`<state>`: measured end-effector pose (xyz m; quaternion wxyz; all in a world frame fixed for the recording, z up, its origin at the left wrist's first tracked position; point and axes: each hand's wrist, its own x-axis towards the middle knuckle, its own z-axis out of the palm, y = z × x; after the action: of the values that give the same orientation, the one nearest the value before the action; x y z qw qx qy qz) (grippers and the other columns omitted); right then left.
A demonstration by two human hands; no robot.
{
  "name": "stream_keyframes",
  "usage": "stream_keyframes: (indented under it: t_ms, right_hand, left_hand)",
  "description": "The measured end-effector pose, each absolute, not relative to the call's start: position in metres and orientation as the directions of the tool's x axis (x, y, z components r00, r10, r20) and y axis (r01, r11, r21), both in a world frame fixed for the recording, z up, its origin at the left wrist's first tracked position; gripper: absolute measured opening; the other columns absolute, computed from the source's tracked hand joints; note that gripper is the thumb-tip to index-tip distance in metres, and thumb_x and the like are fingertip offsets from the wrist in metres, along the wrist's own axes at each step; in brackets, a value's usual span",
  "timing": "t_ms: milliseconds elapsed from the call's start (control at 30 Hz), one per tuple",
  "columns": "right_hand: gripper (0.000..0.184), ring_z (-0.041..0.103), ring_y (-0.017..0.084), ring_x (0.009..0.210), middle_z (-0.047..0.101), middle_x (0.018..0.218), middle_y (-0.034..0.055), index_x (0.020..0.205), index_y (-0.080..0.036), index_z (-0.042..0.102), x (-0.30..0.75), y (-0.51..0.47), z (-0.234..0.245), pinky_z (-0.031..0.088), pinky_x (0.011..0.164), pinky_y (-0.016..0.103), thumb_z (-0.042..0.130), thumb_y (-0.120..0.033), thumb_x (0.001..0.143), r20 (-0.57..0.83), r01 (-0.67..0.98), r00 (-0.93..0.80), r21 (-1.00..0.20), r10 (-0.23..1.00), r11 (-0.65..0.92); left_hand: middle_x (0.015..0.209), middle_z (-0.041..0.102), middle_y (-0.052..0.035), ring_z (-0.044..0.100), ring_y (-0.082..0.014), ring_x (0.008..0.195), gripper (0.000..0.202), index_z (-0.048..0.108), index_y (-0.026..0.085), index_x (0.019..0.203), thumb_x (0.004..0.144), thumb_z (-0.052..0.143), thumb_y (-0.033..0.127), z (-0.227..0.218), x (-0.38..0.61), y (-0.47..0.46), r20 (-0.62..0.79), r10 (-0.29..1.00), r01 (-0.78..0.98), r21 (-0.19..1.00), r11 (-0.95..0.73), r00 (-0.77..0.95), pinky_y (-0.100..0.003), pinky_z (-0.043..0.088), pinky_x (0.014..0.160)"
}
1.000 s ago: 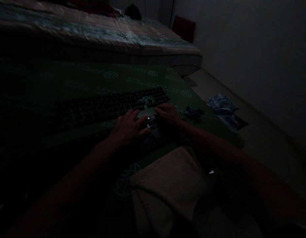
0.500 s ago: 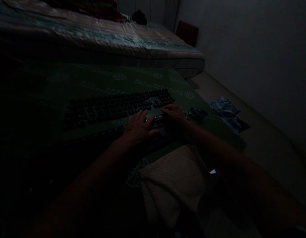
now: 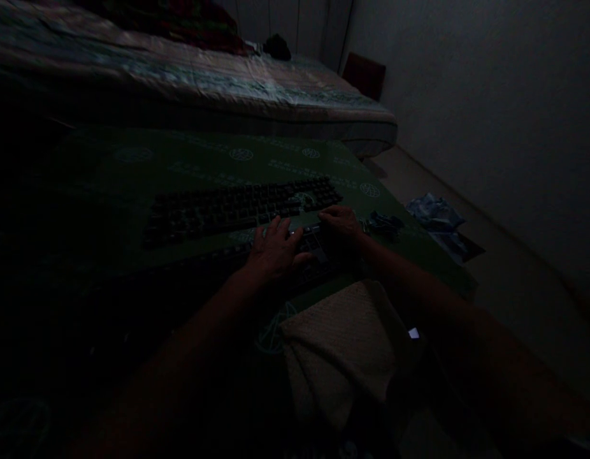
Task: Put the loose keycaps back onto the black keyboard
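Note:
The room is very dark. A black keyboard body (image 3: 318,247) lies across the green board in front of me, its left part lost in shadow. My left hand (image 3: 276,247) rests on it with the fingers apart, holding nothing that I can see. At the keyboard's right end, my right hand (image 3: 341,222) is closed, fingertips pressed together near the far edge. Whatever those fingers grip is hidden. Beyond both hands, loose black keycaps (image 3: 228,205) are laid out in rows like a keyboard layout, with a gap towards the right.
The green printed board (image 3: 271,150) serves as the work surface. A folded beige cloth (image 3: 343,338) lies close to me. A small dark bundle (image 3: 385,223) sits by the right edge. Crumpled blue-white material (image 3: 433,210) is on the floor. A bed (image 3: 228,83) stands behind.
The camera view has shifted slightly, so everything appears a little further right and lower. Both hands stay at about the same places on the keyboard.

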<state>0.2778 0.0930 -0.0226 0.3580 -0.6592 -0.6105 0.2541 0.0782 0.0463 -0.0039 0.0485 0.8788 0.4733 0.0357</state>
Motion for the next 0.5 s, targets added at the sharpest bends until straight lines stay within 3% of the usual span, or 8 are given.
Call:
stream_keyframes:
  t_ms: [233,333,500]
  right_hand:
    - [0.024,0.062,0.016,0.077,0.071,0.080,0.0015,0.081,-0.016,0.072,0.278,0.092,-0.025,0.045,0.066,0.024,0.057,-0.033,0.074,0.104,0.634,0.127,-0.774,0.986,0.000]
    - [0.026,0.062,0.016,0.077,0.070,0.080,0.0012,0.081,-0.016,0.071,0.276,0.090,-0.025,0.044,0.067,0.024,0.056,-0.035,0.074,0.110,0.628,0.121,-0.778,0.987,0.010]
    - [0.027,0.062,0.018,0.076,0.070,0.077,0.0021,0.076,-0.016,0.071,0.274,0.086,-0.026,0.044,0.066,0.026,0.056,-0.039,0.070,0.103,0.611,0.136,-0.792,0.985,-0.001]
  left_hand:
    - [0.147,0.031,-0.0164,0.018,-0.0370,0.136,0.053,0.049,0.023,0.127,0.084,0.043,0.054,0.004,0.075,0.047,0.014,0.822,0.813,0.146,-0.564,0.569,-0.059,0.021,0.101]
    - [0.146,0.031,-0.0174,0.021,-0.0350,0.136,0.054,0.047,0.020,0.129,0.085,0.046,0.050,0.005,0.066,0.041,0.076,0.830,0.818,0.145,-0.557,0.552,-0.056,0.024,0.102]
    - [0.139,0.044,-0.0164,0.032,-0.0328,0.132,0.048,0.052,0.018,0.123,0.084,0.050,0.046,0.010,0.019,0.029,0.192,0.847,0.844,0.123,-0.522,0.496,-0.051,0.031,0.101]
